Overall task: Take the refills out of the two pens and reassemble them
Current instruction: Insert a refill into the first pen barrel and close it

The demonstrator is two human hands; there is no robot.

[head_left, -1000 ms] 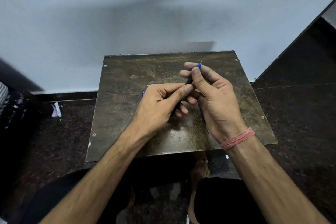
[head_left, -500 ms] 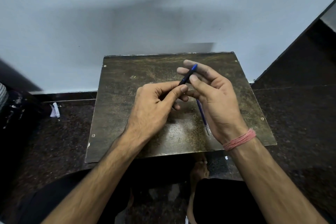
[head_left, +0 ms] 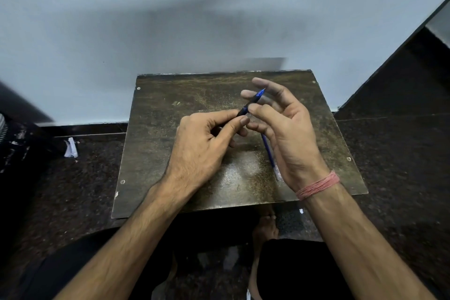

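A dark blue pen points up and to the right above the worn brown board. My left hand pinches its lower barrel between thumb and forefinger. My right hand pinches the tip section just above, with the other fingers spread. A thin blue refill lies on the board under my right palm, its clear end toward me. Most of the pen's barrel is hidden inside my left fist.
The board sits on a low stand against a pale wall. Dark speckled floor surrounds it. A scrap of white paper lies on the floor at left. My bare foot shows below the board's near edge.
My right hand has opened its fingers wider and shifted slightly right. The pen tip now stands further out from between the hands.
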